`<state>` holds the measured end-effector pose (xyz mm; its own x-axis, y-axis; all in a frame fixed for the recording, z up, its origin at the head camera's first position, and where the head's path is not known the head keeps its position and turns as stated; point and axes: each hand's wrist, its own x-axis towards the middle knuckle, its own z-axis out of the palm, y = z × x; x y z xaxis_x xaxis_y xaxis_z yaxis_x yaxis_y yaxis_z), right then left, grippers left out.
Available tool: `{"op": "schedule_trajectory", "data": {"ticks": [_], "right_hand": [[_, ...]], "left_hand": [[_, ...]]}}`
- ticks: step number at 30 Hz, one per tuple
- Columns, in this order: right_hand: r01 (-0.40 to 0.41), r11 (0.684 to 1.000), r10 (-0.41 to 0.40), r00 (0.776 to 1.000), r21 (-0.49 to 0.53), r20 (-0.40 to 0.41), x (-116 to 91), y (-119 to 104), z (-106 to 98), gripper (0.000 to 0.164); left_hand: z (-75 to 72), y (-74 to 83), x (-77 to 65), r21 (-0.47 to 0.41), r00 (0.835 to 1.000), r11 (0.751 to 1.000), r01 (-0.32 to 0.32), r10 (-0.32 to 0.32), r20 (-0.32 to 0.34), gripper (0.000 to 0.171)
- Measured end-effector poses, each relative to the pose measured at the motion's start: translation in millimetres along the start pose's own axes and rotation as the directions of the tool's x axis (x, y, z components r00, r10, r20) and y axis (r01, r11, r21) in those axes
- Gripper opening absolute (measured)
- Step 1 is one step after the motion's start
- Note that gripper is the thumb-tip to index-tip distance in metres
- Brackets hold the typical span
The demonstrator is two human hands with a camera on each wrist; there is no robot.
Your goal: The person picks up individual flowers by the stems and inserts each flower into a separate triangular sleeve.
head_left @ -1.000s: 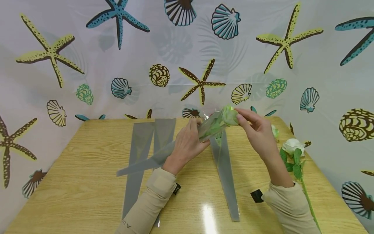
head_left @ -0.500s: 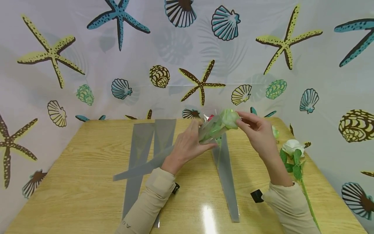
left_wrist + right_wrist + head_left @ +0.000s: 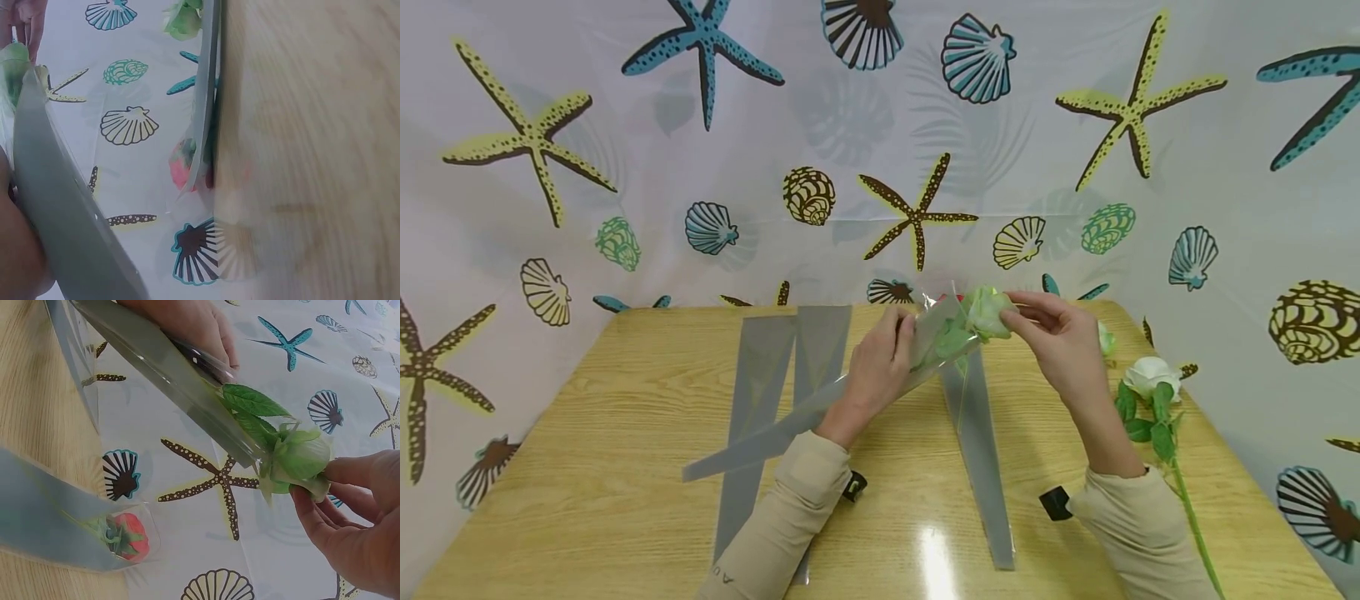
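A pale green rose [image 3: 987,312] pokes out of the upper end of a clear-and-grey flower sleeve [image 3: 797,421], which slants across the middle of the table in the air. My left hand [image 3: 877,358] grips that sleeve below its mouth. With thumb and fingertips, my right hand [image 3: 1063,342] pinches the petals of the rose [image 3: 303,456]. Green leaves [image 3: 253,406] show at the mouth of the sleeve in the right wrist view. In the left wrist view the left hand [image 3: 19,244] shows only in part, at the left edge beside the sleeve [image 3: 65,206].
A sleeve [image 3: 981,467] holding a red rose [image 3: 129,536] lies right of centre on the wooden table [image 3: 587,467]. Two more sleeves [image 3: 752,417] lie to the left. A white rose [image 3: 1153,379] lies along the right edge. Shell-patterned cloth [image 3: 737,150] hangs behind the table.
The sleeve's lower tip has swung left and down, and its mouth has moved slightly down with the pale green rose. The left thumb has come up against the fingers. The right hand keeps its pinch.
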<state>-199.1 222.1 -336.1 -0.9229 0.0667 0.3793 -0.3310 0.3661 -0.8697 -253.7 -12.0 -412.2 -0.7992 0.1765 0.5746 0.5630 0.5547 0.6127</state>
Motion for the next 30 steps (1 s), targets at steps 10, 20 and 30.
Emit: {"op": "schedule_trajectory", "data": {"ticks": [10,20,30], "right_hand": [[-0.015,0.999,0.015,1.000,0.033,0.001,-2,-1,8,0.035],[-0.043,0.997,0.046,0.998,0.061,-0.047,-1,2,6,0.036],[0.022,0.999,-0.020,0.999,0.049,-0.044,-3,-6,8,0.034]], "left_hand": [[-1.2,5.9,-1.2,-0.038,0.999,0.999,-0.010,0.008,-0.050,0.027],[-1.6,10.0,-1.1,-0.066,0.998,0.998,-0.011,0.007,-0.067,0.025],[-1.5,10.2,-0.7,-0.077,0.996,0.997,-0.016,0.009,-0.087,0.027]]}}
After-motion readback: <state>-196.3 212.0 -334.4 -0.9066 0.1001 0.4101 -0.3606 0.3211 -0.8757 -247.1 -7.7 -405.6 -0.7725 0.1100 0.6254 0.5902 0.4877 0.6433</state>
